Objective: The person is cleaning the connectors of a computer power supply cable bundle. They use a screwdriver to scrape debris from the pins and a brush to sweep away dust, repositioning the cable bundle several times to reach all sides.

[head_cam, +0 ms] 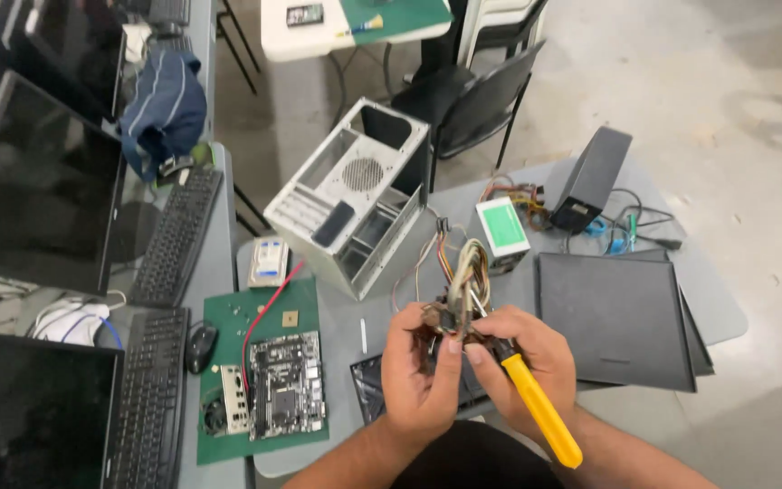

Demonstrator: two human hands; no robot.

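left hand (418, 367) pinches small part in front of you over table (726, 312) | right hand (527, 358) grips yellow-handled tool (540, 407) at it | risk: tool slips off, jabs your thumb, nicks wire bundle (465, 267)

open computer case (355, 195), motherboard (284, 385) on green mat (305, 303), keyboards (176, 235), monitors (33, 186), mouse (200, 348)

Bare forearms, seemingly no sleeves
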